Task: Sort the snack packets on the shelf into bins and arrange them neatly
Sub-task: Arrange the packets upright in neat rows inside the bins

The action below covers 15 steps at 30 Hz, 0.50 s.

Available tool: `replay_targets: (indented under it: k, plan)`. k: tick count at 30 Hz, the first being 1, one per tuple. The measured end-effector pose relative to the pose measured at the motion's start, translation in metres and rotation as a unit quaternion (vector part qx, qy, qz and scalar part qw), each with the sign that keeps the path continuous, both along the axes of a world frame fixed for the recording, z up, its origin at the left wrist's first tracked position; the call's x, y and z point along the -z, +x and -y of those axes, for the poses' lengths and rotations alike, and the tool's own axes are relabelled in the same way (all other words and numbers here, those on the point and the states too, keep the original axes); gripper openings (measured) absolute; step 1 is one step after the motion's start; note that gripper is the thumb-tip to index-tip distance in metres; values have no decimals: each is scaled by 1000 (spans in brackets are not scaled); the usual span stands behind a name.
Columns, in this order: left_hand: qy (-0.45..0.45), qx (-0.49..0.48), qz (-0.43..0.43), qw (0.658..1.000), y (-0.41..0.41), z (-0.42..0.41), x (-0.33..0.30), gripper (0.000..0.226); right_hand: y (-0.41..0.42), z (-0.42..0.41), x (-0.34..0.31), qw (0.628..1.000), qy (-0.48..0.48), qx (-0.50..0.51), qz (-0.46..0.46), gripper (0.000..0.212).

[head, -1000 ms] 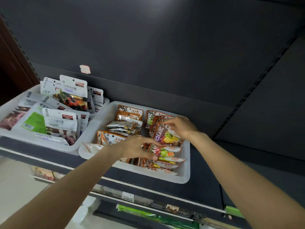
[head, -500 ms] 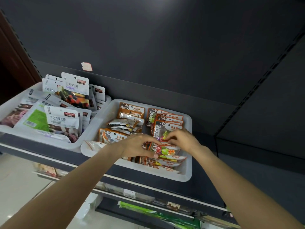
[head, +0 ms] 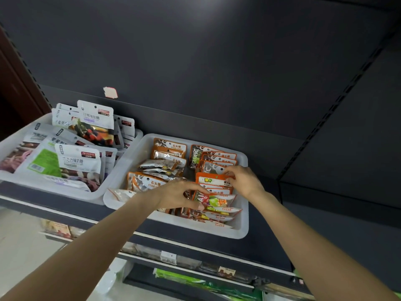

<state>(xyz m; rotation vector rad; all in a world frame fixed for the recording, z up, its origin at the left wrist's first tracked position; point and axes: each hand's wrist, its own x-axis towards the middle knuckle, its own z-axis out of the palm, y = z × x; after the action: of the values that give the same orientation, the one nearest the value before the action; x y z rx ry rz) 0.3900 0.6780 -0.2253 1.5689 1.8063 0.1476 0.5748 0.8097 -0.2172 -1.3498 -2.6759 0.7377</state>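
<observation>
A white bin (head: 244, 224) on the dark shelf holds orange candy packets in two rows. My right hand (head: 244, 181) pinches the top edge of an orange packet (head: 213, 180) in the right row, which stands tilted. My left hand (head: 180, 195) reaches across the bin's middle, its fingers curled against the front packets with colourful sweets (head: 217, 202). Stone-candy packets (head: 169, 146) stand at the back left of this bin, and several silver ones (head: 158, 165) lie loose in the middle. Whether the left hand holds a packet is hidden.
A second white bin (head: 13, 177) to the left holds white pouches (head: 95, 122), some upright, some lying flat. A dark back panel (head: 217, 61) rises behind both bins. Lower shelves with more goods (head: 195, 281) show below. A dark shelf section (head: 347, 159) lies to the right.
My right hand has drawn back from the rear of the right row toward the front and now tips an orange packet upright. My left hand stays near the bin's middle.
</observation>
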Motion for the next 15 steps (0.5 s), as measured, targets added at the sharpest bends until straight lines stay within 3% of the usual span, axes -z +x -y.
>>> replay_targets:
  k: [4, 9, 15]
  plan:
    - [5, 1, 22, 1000, 2, 4, -5, 52, -8, 5, 0, 998, -7, -47, 28, 42]
    - [28, 43, 57, 997, 8, 12, -28, 45, -14, 7, 4, 995, 1, -61, 82, 32]
    - [14, 29, 85, 996, 8, 11, -27, 41, -17, 7, 3, 995, -56, -68, 45, 32]
